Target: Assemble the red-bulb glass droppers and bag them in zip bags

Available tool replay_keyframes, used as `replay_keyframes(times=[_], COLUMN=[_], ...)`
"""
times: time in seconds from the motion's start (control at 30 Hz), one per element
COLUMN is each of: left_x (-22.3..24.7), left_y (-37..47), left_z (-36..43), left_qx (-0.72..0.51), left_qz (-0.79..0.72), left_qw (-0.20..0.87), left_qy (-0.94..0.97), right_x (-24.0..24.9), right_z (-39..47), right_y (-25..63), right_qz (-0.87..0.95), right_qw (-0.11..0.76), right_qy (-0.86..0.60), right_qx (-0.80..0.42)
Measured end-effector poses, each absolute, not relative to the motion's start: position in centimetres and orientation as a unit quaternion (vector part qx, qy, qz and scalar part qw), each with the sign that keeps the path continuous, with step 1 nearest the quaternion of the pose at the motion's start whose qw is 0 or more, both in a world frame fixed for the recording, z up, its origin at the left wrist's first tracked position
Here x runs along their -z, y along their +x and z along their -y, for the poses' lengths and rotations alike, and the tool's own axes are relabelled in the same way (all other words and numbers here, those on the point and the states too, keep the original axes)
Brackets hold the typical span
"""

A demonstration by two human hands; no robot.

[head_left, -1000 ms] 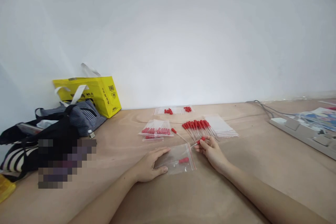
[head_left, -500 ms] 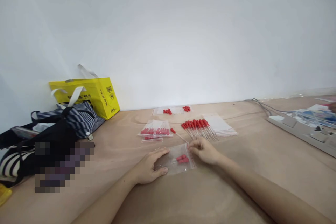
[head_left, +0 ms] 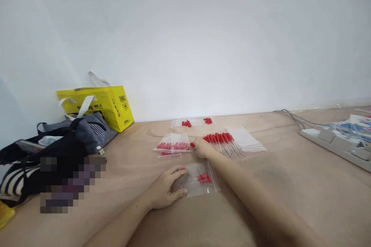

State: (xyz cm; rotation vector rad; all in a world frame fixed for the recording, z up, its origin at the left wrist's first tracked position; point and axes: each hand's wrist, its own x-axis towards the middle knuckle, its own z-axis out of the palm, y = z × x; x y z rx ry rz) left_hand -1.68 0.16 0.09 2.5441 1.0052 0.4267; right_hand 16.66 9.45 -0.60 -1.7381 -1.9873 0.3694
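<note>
A clear zip bag lies flat on the table with a few red-ended sticks inside. My left hand rests on the bag's left edge, thumb and fingers apart. Beyond the bag, my right hand has its fingers closed at a single thin stick, whose red end pokes out on the left; the rest is hidden by the hand. To the right, several loose sticks with red ends lie fanned out in a row. Filled zip bags of such sticks are stacked on the left.
Flat zip bags lie stacked at the right. More red-ended pieces in clear bags lie near the wall. A yellow bag, striped bag and black bag stand left; a power strip lies right.
My right hand has left the bag's zip edge and moved forward and left onto the single loose stick. The left hand stays on the bag. The view has shifted slightly.
</note>
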Motion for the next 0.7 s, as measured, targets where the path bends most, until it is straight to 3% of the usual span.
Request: replay_keyframes(times=[0.27,0.33,0.4,0.7], left_x=[0.1,0.2,0.2,0.2], left_y=[-1.8,-1.7,-1.6,-1.6], left_z=[-0.3,-0.4,-0.4,-0.4], left_qx=[-0.122,-0.117,-0.114,-0.106], left_qz=[-0.388,-0.388,-0.388,-0.405], left_qw=[0.205,0.201,0.198,0.205], left_qy=[0.890,0.892,0.893,0.885], right_x=[-0.6,0.7,2.2,4.9], right_z=[-6.2,-4.8,-3.5,-1.3], right_y=[24.4,26.2,27.1,24.5], right_qz=[0.702,0.601,0.507,0.439], right_qw=[0.387,0.519,0.584,0.640], right_qy=[-0.584,-0.581,-0.586,-0.529], right_qx=[-0.122,-0.176,-0.242,-0.342])
